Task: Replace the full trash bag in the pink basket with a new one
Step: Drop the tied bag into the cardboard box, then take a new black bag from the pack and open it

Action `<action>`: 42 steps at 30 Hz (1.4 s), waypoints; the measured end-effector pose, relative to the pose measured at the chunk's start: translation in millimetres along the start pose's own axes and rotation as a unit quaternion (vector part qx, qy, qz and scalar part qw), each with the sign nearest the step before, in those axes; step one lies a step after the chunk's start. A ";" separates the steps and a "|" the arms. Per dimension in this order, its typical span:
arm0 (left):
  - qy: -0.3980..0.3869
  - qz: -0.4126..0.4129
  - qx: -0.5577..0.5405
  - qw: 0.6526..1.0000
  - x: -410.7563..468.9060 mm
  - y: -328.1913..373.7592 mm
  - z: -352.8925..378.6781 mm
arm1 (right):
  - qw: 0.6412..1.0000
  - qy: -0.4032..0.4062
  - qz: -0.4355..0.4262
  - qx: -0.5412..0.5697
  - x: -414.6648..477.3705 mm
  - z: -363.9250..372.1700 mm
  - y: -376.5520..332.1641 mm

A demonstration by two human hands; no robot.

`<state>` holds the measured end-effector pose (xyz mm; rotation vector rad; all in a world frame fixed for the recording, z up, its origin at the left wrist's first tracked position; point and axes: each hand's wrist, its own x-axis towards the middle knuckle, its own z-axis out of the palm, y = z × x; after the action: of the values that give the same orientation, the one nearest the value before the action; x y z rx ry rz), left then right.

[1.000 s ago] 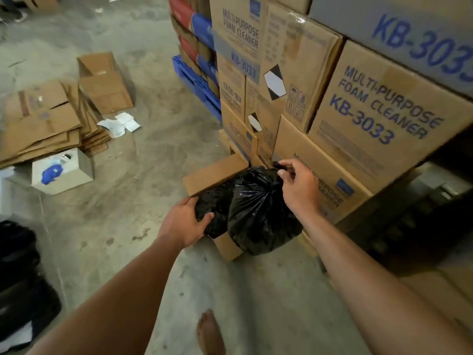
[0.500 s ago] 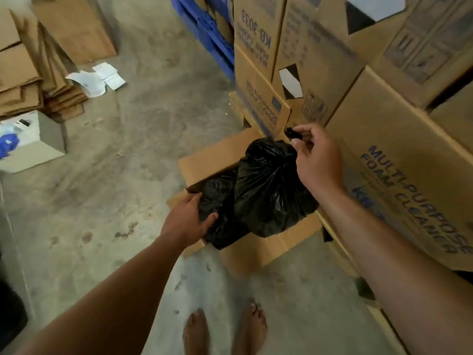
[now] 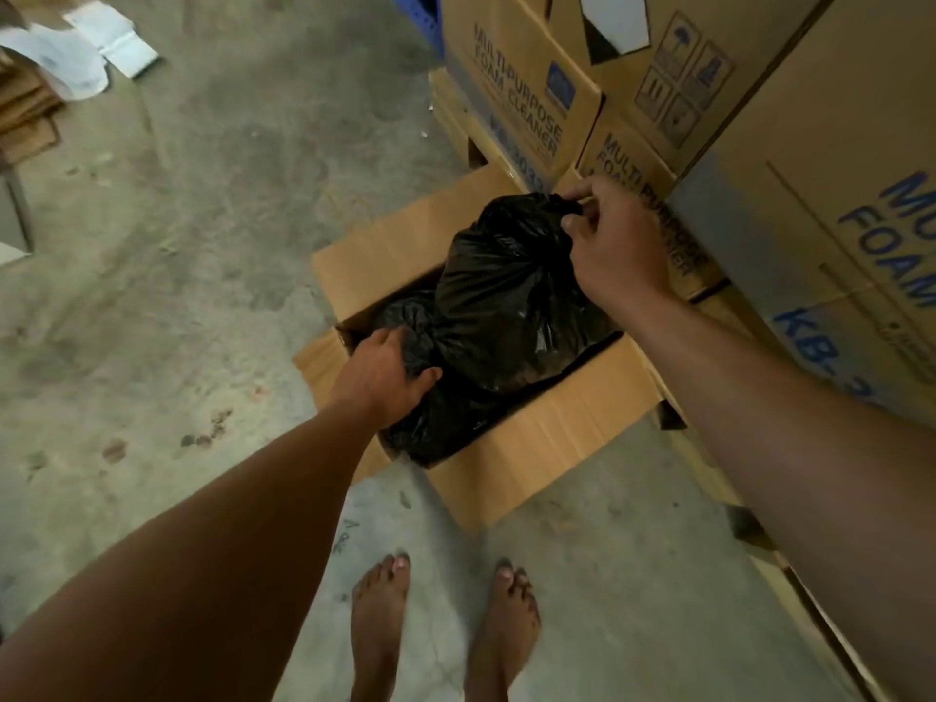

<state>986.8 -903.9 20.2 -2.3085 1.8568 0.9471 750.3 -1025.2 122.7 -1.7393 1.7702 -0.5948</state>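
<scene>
A full black trash bag (image 3: 511, 291) with a knotted top stands in an open cardboard box (image 3: 547, 438) on the floor. My right hand (image 3: 615, 240) pinches the bag's knot at the top right. A second black bag (image 3: 435, 423) lies lower in the box, to the left. On it rests my left hand (image 3: 385, 372), palm down, with the fingers pressing into the plastic. The pink basket is not in view.
Stacked cartons (image 3: 820, 205) marked "Multi-Purpose Foam Cleaner" stand close on the right and behind the box. Bare concrete floor (image 3: 177, 296) spreads to the left. White paper scraps (image 3: 86, 48) and flattened cardboard (image 3: 25, 103) lie far left. My bare feet (image 3: 440, 630) stand just before the box.
I have stepped closer, so the box now lies right below me. The full bag has sunk lower into the box, with both hands still on the bags.
</scene>
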 end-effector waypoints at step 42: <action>-0.012 0.636 0.214 0.741 -531.1 523.6 -214.7 | 0.887 0.163 0.409 -0.140 -603.4 -551.6 -100.8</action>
<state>556.8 -671.6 623.1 -0.5174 3.1094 0.3723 439.5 -475.4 651.5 -0.8949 2.6827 -0.2659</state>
